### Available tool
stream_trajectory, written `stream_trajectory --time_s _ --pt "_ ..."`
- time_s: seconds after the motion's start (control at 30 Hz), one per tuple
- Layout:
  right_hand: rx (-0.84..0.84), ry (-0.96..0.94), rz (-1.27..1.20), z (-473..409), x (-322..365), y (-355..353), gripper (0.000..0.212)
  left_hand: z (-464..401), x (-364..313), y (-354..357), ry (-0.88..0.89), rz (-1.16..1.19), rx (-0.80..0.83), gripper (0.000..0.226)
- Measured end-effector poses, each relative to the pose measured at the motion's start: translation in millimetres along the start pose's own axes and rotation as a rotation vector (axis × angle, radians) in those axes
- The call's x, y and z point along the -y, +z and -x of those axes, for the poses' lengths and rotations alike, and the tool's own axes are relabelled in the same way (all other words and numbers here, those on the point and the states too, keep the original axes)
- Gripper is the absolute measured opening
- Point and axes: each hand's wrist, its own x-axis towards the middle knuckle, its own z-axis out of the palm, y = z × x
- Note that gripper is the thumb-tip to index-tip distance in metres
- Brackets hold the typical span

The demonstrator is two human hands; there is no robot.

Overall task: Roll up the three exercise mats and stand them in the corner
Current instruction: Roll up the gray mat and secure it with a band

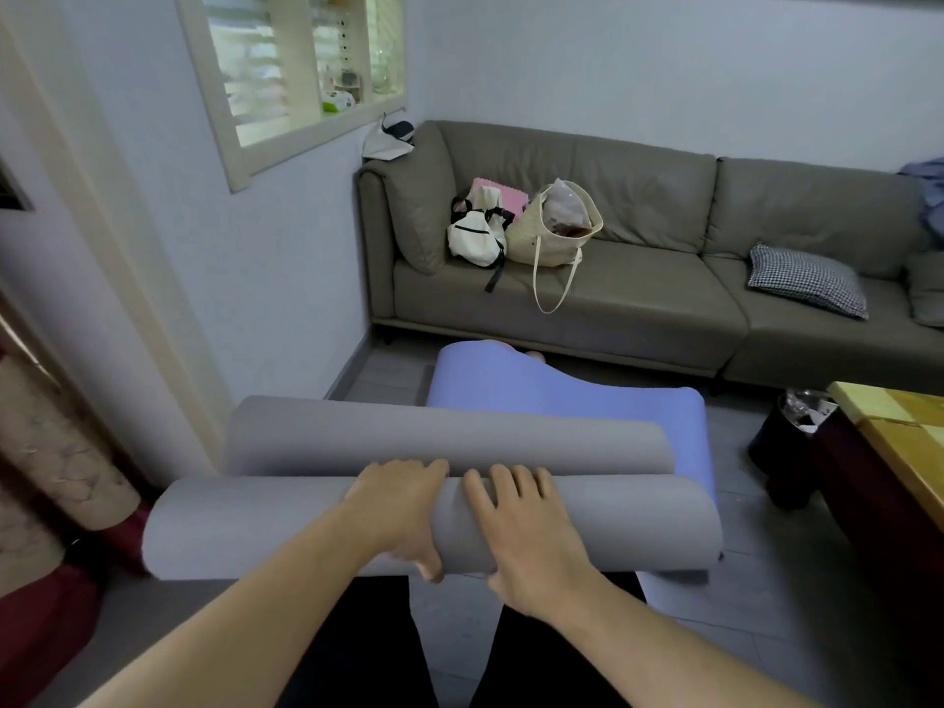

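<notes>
No brand, label or writing can be read on anything here. My left hand (pixel 403 508) curls round the near grey roll (pixel 255 523), fingers over the top and thumb hooked under its near edge. My right hand (pixel 526 534) lies beside it on the same roll, fingers spread and fairly straight, pressing down on the curve. This roll lies across in front of my dark-clad legs. Just beyond it, touching along its length, lies a second grey roll (pixel 408 436). Behind and to the right of both, a blue mat (pixel 536 390) lies loosely curved on the floor (pixel 766 631). The near roll's left end reaches toward the wall (pixel 265 278) and door frame; its right end stops short of the wooden surface (pixel 899 431) and a black bin (pixel 786 442). Bare floor shows between the blue mat and the grey sofa (pixel 638 298).
</notes>
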Motion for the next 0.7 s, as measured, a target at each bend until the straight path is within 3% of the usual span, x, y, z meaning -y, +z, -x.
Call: stream_trajectory --time_s 0.17,0.27,0.37,0.53,0.6,0.7 --pt "0.001 -0.088 0.02 3.2 -8.5 -6.8 0.109 17.5 -2.0 4.7 0.004 -0.019 0.045 0.086" --pt "0.091 -0.109 -0.003 9.5 -6.2 -17.4 0.108 25.7 -6.9 0.3 0.008 0.02 0.098 0.087" --pt "0.145 -0.117 -0.1 11.8 -6.2 -34.8 0.092 30.2 -8.5 1.4 0.023 0.048 0.117 0.086" --pt "0.325 0.214 -0.705 -16.6 -42.1 -52.5 0.058 28.4 -5.2 -7.4 0.022 0.133 0.151 0.082" --pt "0.377 0.252 -0.65 -29.3 -47.8 -49.5 0.055 24.9 -3.8 -5.1 0.026 0.141 0.144 0.082" --pt "0.422 0.264 -0.618 -44.0 -43.5 -43.0 0.072 24.0 -1.3 2.3 0.027 0.154 0.118 0.083"
